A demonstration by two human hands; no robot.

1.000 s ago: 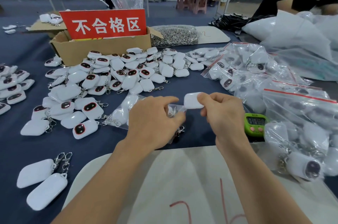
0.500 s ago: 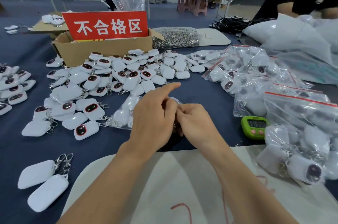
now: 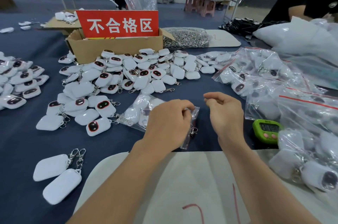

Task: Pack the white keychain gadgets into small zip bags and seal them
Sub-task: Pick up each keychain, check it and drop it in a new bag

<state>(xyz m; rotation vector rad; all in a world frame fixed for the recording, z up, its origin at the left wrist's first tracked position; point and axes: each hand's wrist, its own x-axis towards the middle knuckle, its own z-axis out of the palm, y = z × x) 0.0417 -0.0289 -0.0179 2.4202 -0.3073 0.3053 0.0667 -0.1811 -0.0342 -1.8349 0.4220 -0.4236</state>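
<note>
The fingers (image 3: 184, 106) of the left hand (image 3: 168, 123) are curled and pinch the top edge of a small zip bag (image 3: 195, 116) of thin, crinkled clear film. The bag hangs down the right side of that hand over the navy cloth table (image 3: 22, 143). A silver metal clasp (image 3: 193, 131) shows through the film; the gadget body is hidden behind the hand.

Just right of the bag and apart from it, the right hand (image 3: 226, 116) is raised. Its fingers (image 3: 210, 99) are curled, thumb and forefinger tips nearly meeting, with nothing visible between them.

Beyond the hands lies the loose pile of white keychain gadgets (image 3: 139, 72): glossy, rounded plastic shells, many showing a dark oval window rimmed in red, each with a metal clip. A larger clear bag of gadgets (image 3: 139, 112) lies just left of the left hand. Two face-down gadgets (image 3: 51, 167) sit at the near left, clips touching.

On the right lie filled zip bags (image 3: 265, 81) with red seal strips, with a green digital timer (image 3: 268, 130) beside them. Far centre stands a brown cardboard box (image 3: 109, 48) with a red sign (image 3: 118, 23). A bag of metal clips (image 3: 186, 38) lies to its right. A pale, round-cornered board (image 3: 182, 178) with red marks lies nearest.
</note>
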